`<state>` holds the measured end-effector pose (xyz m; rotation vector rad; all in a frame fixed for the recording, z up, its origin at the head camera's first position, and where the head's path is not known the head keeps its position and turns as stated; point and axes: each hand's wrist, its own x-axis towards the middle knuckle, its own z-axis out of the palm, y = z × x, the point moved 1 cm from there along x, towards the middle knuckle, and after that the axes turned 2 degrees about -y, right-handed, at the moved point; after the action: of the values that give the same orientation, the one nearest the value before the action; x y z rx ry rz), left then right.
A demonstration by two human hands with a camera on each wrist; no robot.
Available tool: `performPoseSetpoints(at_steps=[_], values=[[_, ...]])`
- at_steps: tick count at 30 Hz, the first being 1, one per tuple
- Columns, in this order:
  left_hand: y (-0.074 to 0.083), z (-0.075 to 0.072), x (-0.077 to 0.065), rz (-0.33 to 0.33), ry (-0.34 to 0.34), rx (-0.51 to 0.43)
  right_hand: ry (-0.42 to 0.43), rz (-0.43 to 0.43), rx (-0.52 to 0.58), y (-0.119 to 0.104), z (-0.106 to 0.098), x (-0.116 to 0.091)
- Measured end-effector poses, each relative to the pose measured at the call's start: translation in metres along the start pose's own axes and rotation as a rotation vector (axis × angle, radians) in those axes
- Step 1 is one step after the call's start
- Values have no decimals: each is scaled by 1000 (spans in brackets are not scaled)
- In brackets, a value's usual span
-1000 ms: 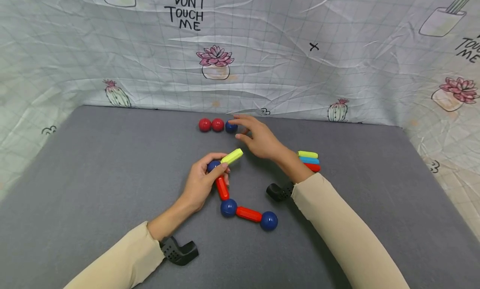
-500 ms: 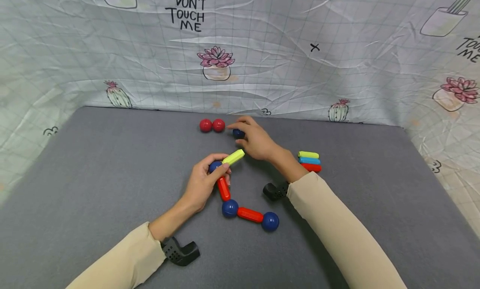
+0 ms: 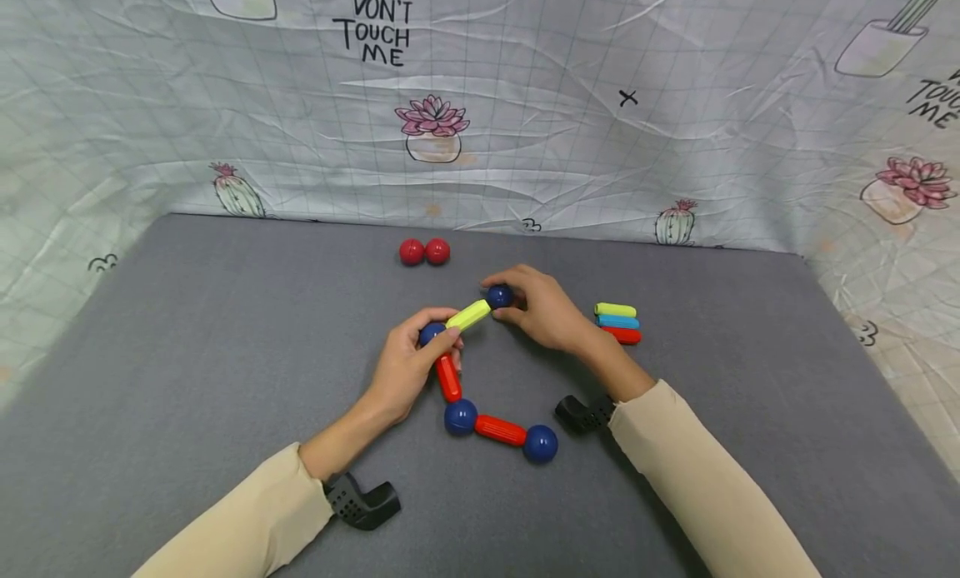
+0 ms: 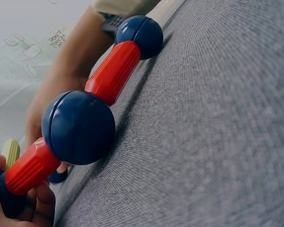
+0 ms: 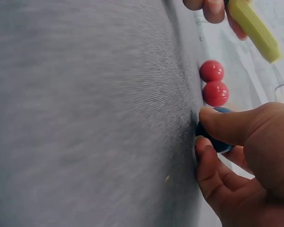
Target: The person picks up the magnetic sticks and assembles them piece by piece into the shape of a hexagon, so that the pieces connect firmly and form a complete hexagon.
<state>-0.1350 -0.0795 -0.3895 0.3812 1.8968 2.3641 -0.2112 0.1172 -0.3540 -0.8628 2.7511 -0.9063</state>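
Observation:
My left hand point(image 3: 411, 360) holds a chain of magnetic balls and rods by its far blue ball point(image 3: 431, 334), thumb near the base of a yellow rod point(image 3: 469, 315). From that ball a red rod point(image 3: 448, 378) runs to a middle blue ball point(image 4: 80, 127). A second red rod point(image 4: 113, 71) joins it to an end blue ball point(image 4: 141, 37). My right hand point(image 3: 546, 308) pinches a loose blue ball point(image 3: 499, 296) between thumb and fingers, near the yellow rod's free end. In the right wrist view that ball is low by the table, apart from the rod tip.
Two red balls point(image 3: 424, 251) sit side by side near the table's back edge. At the right lie a yellow rod point(image 3: 615, 309), a blue rod point(image 3: 618, 321) and a red rod point(image 3: 622, 335), stacked in a row. A patterned cloth point(image 3: 525, 145) hangs behind the grey table point(image 3: 225, 328).
My right hand has taken the blue ball from beside the red balls and brought it nearer, toward the yellow rod's free end. My left hand and the chain have stayed almost still.

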Motion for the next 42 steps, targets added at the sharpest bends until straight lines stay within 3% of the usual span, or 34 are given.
performPoseSetpoints(at_steps=[5,9,13,23,33,42], values=[[0,1,0,3,4,6,69,58,87,4,-1,-19],[0,1,-1,12,-6,31,109,134,274,10,-4,-28],[0,0,-1,23,-12,46,99,126,392,12,-6,-30],[0,-1,-1,39,-20,61,52,43,362,11,-15,-31],[-1,0,-1,38,-27,61,60,-20,572,6,-25,-34],[0,0,-1,32,-17,77,76,-56,562,-4,-25,-36]])
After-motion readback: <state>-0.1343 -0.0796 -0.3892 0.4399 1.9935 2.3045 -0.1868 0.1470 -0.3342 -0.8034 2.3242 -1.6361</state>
